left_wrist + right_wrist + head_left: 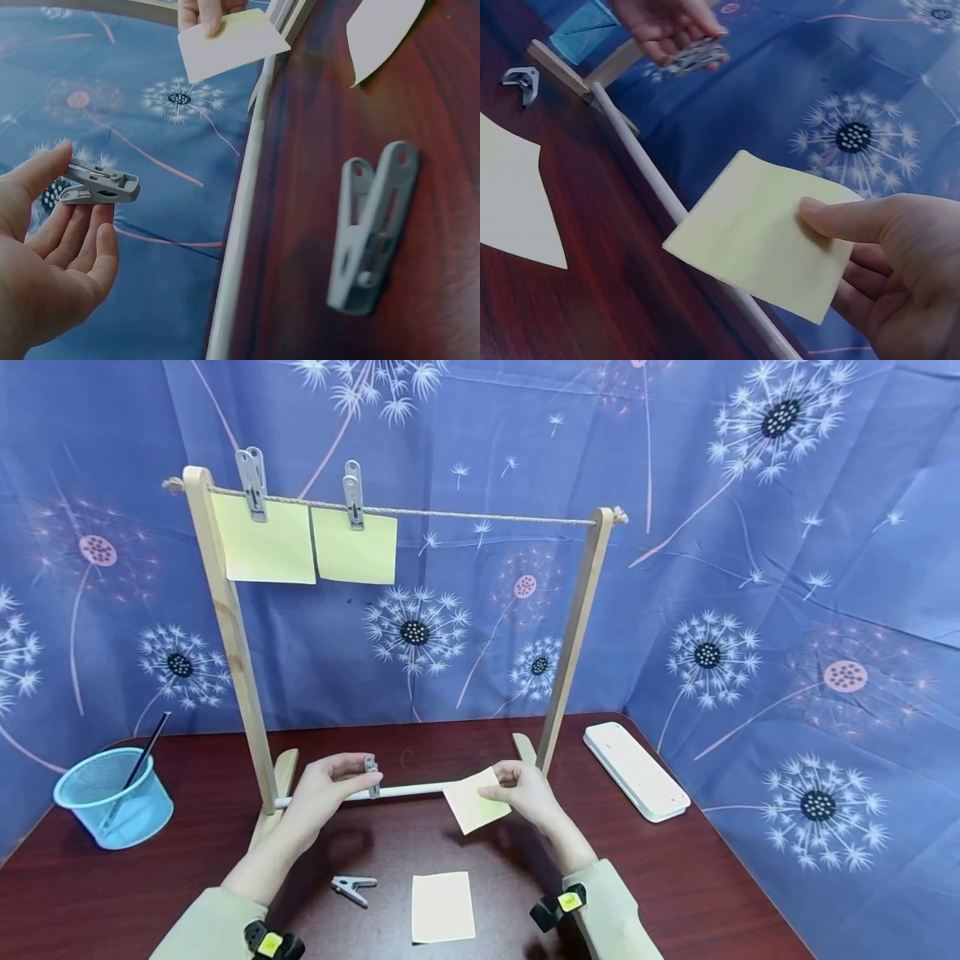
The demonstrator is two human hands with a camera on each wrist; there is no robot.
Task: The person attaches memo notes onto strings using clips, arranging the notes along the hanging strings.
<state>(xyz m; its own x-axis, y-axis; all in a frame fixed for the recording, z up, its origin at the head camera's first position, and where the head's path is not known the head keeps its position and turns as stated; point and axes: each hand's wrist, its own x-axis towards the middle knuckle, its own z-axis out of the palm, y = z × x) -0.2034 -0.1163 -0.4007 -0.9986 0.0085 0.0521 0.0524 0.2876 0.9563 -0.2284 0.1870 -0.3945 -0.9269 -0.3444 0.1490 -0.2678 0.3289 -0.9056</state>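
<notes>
Between thumb and fingers, my left hand (324, 789) pinches a grey clothespin (101, 184) by its handles, above the table. My right hand (527, 789) holds a yellow sticky note (769, 232), thumb on its face and fingers behind. A second clothespin (352, 888) lies on the table below my left hand. To its right lies another sticky note (442, 907). Two yellow notes, a left one (268, 543) and a right one (356, 547), hang from the rope (480, 515), each under a grey clothespin.
The rope spans a wooden frame with a left post (236, 643), a right post (576, 635) and a white lower bar (420, 789). A blue mesh cup (135, 814) with a pen stands at left. A white case (636, 771) lies at right. Patterned cloth (480, 685) hangs behind.
</notes>
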